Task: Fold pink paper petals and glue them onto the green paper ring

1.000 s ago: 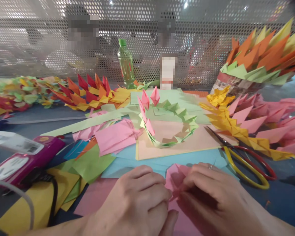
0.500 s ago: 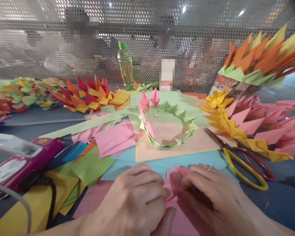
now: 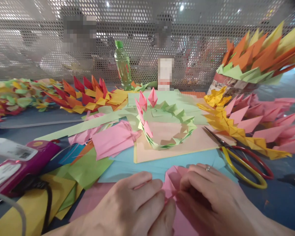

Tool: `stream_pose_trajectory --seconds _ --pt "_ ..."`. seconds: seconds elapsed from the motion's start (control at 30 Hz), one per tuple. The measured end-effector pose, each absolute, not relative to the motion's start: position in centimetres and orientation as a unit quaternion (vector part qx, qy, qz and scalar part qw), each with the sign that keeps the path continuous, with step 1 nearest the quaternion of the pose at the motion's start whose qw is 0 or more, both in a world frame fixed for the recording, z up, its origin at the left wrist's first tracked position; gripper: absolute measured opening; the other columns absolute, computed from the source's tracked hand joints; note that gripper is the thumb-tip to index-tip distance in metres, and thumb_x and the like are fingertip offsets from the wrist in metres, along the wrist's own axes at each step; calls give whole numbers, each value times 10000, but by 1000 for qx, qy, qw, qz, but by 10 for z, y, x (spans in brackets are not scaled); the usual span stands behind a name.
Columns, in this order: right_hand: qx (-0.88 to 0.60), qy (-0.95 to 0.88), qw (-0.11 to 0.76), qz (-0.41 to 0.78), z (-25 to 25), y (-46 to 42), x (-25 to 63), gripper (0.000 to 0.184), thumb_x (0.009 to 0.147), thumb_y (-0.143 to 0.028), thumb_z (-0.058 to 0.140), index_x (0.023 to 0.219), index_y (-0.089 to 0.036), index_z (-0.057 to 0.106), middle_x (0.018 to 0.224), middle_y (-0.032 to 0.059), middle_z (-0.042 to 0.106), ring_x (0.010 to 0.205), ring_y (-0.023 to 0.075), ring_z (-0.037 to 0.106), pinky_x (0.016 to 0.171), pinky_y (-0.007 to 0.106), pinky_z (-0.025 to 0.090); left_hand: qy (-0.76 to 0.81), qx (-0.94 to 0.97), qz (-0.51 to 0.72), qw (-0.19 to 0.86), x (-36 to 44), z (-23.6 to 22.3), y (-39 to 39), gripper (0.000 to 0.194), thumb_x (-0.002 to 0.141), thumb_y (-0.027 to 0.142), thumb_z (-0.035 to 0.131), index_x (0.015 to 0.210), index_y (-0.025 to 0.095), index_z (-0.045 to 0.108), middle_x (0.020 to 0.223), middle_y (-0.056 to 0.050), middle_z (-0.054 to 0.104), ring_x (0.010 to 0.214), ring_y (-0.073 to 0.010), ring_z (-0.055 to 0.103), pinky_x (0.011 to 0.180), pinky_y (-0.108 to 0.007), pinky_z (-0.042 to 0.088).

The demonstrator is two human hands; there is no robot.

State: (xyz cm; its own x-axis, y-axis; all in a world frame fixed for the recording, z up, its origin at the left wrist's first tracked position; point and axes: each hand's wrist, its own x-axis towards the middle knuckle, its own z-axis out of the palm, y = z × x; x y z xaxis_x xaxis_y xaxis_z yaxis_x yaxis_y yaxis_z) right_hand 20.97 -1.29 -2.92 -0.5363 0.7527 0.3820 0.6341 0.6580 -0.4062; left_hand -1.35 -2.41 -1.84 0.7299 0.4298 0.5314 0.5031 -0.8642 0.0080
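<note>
Between my hands is a partly folded piece of pink paper [image 3: 172,179], its upper part standing up above the fingertips. My left hand [image 3: 135,206] is closed, pinching the paper's left side; its thumb lies low near the crease. The fingers of my right hand [image 3: 206,196], with a ring on one, curl closed on the paper's right side. Fingers hide most of the fold. Beneath lies more pink paper [image 3: 186,219]. Just beyond, a ring of folded green paper [image 3: 178,113] with several pink petals [image 3: 152,97] along its left rests on peach sheets [image 3: 162,151].
Scissors [image 3: 250,167] with yellow and red handles lie at the right. Pink paper strips [image 3: 113,139] and a purple device [image 3: 36,157] with a cable are leftward. A green-capped bottle [image 3: 123,67] stands at the perforated screen [image 3: 194,42]. Folded paper pieces [image 3: 250,114] cover the right.
My left hand has shifted slightly down, its fingers more spread and its thumb higher on the pink paper. My right hand keeps its grip. The view has moved slightly.
</note>
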Motion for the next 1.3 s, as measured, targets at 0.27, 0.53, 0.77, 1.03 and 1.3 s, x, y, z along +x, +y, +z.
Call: stream_pose_trajectory --seconds 0.27,0.53,0.77,1.03,1.3 --pt "-399 -869 275 99 -31 -12 209 216 938 -146 561 751 -220 481 695 -34 554 639 148 506 647 315 348 -251 -929 -258 82 -11 -20 -27 267 1001 116 474 988 167 736 831 -25 756 711 -211 697 679 -379 566" --pt "-401 -871 268 97 -31 -13 210 230 942 -138 553 741 -216 473 685 -39 514 621 144 473 642 319 323 -244 -942 -220 63 -13 -22 -24 295 965 67 445 997 151 726 898 -32 736 737 -218 683 695 -410 558" --pt "-403 -869 266 103 -30 -13 209 245 959 -133 540 746 -214 450 703 -35 508 643 143 467 671 327 321 -274 -942 -195 -14 -11 -17 -20 180 858 103 517 857 154 689 771 -21 643 658 -191 586 620 -369 531" --pt "-400 -859 291 128 -34 -12 212 230 913 -115 598 774 -221 448 710 -49 501 661 132 471 662 300 334 -311 -933 -160 -79 -7 -2 -19 44 801 139 673 828 172 661 847 7 649 759 -166 609 648 -292 524" --pt "-449 -831 289 155 -35 -17 211 147 923 -135 564 872 -244 479 756 -44 553 698 138 545 672 280 386 -315 -928 -178 -94 -7 -6 -17 51 813 116 644 802 166 645 855 -8 652 754 -172 593 642 -299 509"
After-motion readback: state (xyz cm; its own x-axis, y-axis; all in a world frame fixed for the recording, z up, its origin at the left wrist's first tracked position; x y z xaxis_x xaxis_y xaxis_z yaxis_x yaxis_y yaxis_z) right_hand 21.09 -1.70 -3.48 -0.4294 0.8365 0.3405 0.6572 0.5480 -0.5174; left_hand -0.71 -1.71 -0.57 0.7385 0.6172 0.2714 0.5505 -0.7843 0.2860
